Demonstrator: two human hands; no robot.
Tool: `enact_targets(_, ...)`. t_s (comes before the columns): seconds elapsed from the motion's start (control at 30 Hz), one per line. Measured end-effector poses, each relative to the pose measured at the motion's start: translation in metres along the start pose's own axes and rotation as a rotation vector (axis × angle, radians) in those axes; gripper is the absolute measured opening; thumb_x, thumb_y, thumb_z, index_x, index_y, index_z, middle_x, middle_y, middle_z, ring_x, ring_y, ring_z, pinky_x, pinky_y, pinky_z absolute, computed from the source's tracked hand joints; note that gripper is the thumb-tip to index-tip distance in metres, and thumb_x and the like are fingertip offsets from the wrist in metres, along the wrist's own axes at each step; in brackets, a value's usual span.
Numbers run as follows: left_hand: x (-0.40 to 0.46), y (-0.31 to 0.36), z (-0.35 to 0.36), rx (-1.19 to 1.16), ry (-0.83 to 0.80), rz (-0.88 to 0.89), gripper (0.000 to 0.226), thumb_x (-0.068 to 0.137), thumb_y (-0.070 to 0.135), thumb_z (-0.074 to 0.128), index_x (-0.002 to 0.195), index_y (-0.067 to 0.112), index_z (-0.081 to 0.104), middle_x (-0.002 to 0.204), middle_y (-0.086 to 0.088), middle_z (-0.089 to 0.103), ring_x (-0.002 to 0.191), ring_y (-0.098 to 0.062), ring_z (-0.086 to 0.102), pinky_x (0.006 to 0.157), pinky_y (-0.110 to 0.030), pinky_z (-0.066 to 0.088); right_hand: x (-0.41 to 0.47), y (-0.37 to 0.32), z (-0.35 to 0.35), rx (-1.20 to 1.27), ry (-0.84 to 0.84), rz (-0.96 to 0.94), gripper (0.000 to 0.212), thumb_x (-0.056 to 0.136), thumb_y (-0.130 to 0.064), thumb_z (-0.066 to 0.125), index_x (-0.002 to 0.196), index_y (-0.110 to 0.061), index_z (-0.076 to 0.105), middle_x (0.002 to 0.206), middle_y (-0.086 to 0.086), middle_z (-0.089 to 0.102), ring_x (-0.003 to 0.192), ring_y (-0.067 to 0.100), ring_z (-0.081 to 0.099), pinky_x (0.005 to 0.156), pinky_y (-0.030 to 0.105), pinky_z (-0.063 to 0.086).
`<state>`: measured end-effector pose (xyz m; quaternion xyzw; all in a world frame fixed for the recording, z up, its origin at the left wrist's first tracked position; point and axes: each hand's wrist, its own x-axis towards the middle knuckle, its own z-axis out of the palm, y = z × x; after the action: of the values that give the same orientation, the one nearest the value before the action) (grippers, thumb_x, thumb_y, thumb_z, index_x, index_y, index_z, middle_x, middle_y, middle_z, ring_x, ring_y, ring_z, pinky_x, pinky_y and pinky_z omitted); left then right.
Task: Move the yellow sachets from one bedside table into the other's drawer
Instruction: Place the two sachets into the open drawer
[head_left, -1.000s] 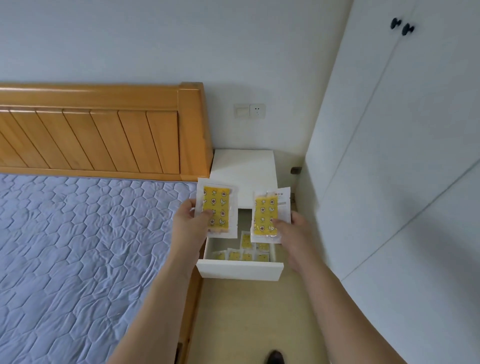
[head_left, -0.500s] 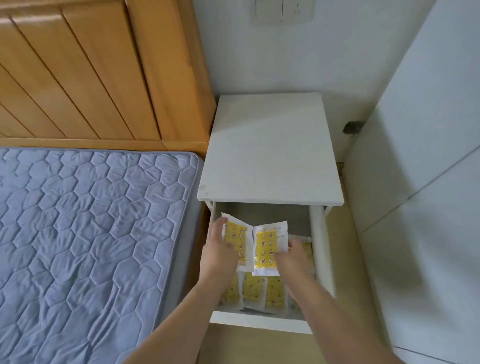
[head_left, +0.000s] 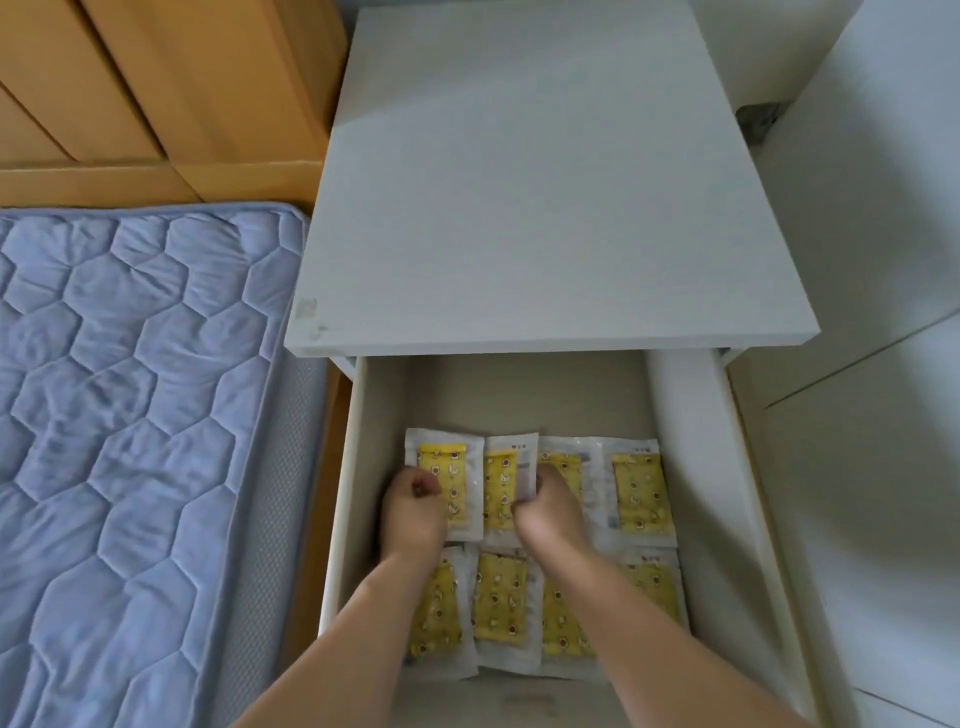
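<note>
The white bedside table has its drawer pulled out toward me. Several yellow sachets in clear wrappers lie flat in two rows on the drawer floor. My left hand pinches the far-left sachet of the back row, which lies down on the drawer floor. My right hand pinches the sachet beside it, also laid flat. Another back-row sachet lies free at the right. The front row is partly covered by my forearms.
A bed with a blue quilted mattress and a wooden headboard stands to the left. White wardrobe doors close off the right side. The back part of the drawer holds no sachets.
The camera has come much closer to the drawer. Both hands have gone down from above the drawer to its floor, and the two sachets they hold now lie flat in the back row.
</note>
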<state>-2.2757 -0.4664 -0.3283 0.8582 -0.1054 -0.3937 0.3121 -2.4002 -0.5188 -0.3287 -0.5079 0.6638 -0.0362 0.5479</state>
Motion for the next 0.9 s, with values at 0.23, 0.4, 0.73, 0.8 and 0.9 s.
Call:
enact_targets(0.23, -0.008, -0.003, 0.004, 0.236, -0.005, 0.059, 0.028, 0.083, -0.007, 0.042, 0.099, 0.013, 0.052, 0.103, -0.009, 0.055, 0.085, -0.024, 0.052, 0.063, -0.026, 0.041, -0.012, -0.008, 0.007, -0.109, 0.020, -0.002, 0.049, 0.089, 0.005, 0.045, 0.136, -0.007, 0.044, 0.109, 0.009, 0.063, 0.079, 0.013, 0.061, 0.045, 0.013, 0.033)
enact_targets(0.4, -0.026, -0.003, 0.013, 0.856, 0.097, 0.274, 0.046, 0.091, 0.013, 0.041, 0.137, 0.012, 0.038, 0.146, -0.013, 0.022, 0.129, -0.030, 0.033, 0.107, -0.037, 0.035, -0.025, -0.008, 0.006, -0.137, 0.073, -0.002, 0.056, 0.086, 0.005, 0.049, 0.139, -0.008, 0.038, 0.106, 0.006, 0.064, 0.081, 0.014, 0.063, 0.055, 0.019, 0.049)
enact_targets(0.73, -0.002, -0.016, -0.004, 1.168, -0.208, 0.588, 0.076, 0.093, 0.007, 0.039, 0.155, 0.025, -0.003, 0.163, -0.001, -0.015, 0.149, -0.033, -0.016, 0.123, -0.046, 0.000, -0.042, -0.014, 0.006, -0.118, 0.057, -0.078, 0.066, 0.092, 0.004, 0.046, 0.152, -0.016, 0.027, 0.153, 0.003, 0.033, 0.129, 0.022, 0.049, 0.092, 0.024, 0.048)
enact_targets(0.8, -0.005, -0.014, -0.005, 1.183, -0.203, 0.593, 0.075, 0.093, 0.008, 0.037, 0.155, 0.022, -0.002, 0.163, -0.003, -0.016, 0.149, -0.034, -0.015, 0.123, -0.046, -0.002, -0.045, -0.013, 0.003, -0.097, 0.077, -0.075, 0.065, 0.092, 0.003, 0.045, 0.151, -0.017, 0.027, 0.155, 0.001, 0.029, 0.126, 0.023, 0.052, 0.095, 0.033, 0.052)
enact_targets(0.9, -0.016, -0.004, -0.013, 1.141, -0.187, 0.587, 0.076, 0.092, 0.008, 0.038, 0.155, 0.019, -0.002, 0.163, -0.003, -0.013, 0.149, -0.032, -0.012, 0.123, -0.046, -0.001, -0.062, -0.018, -0.009, -0.104, 0.099, -0.073, 0.064, 0.095, -0.002, 0.045, 0.153, -0.018, 0.022, 0.158, -0.002, 0.024, 0.136, 0.023, 0.042, 0.104, 0.034, 0.046)
